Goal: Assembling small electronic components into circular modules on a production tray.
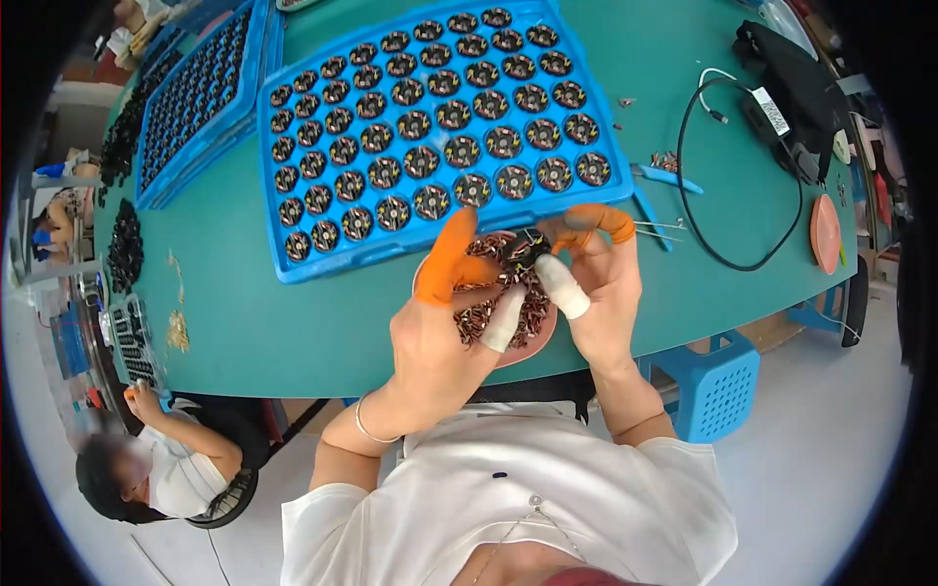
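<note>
A round black part with wires is held above a pink bowl by my right hand. Orange covers are on that hand's fingers, and its white-wrapped thumb presses the part's near side. On the bowl's left side, my left hand has orange-covered fingers and a white-wrapped thumb. Its index finger stretches up, while the thumb tip and another fingertip come close together beside the part; what lies between them is too small to name. Many small reddish-brown pieces fill the bowl under both hands.
Beyond the bowl lies a blue tray of round black parts in rows. Stacked blue trays stand far left. Blue-handled pliers, a black cable and a black bag lie to the right. Another person sits at lower left.
</note>
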Demonstrator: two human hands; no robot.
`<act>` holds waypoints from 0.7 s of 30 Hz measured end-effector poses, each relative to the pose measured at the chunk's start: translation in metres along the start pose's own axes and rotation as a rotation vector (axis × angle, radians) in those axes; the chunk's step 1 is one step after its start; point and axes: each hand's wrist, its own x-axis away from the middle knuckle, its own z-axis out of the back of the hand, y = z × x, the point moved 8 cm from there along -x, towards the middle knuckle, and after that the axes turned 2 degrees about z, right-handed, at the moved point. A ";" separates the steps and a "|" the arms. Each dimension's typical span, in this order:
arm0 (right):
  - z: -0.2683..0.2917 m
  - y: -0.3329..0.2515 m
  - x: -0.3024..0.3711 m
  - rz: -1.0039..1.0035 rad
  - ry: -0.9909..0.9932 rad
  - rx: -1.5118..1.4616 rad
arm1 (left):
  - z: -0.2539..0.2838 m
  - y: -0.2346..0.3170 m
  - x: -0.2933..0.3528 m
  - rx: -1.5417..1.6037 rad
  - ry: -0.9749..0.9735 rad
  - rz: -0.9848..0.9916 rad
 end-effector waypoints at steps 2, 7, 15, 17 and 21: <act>0.002 -0.006 -0.005 0.025 0.002 -0.001 | 0.001 0.023 -0.013 -0.250 -0.020 -0.129; -0.004 -0.016 -0.021 0.050 -0.018 0.013 | -0.009 0.055 -0.035 -0.658 -0.039 -0.572; 0.018 -0.037 -0.057 0.124 0.047 0.106 | -0.006 0.022 -0.180 -0.474 -0.152 -0.250; 0.018 -0.044 -0.058 0.153 0.039 0.114 | -0.020 0.015 -0.225 -0.573 -0.207 -0.397; 0.030 -0.044 -0.050 0.086 0.071 0.227 | -0.061 -0.001 -0.274 -0.737 -0.288 -0.533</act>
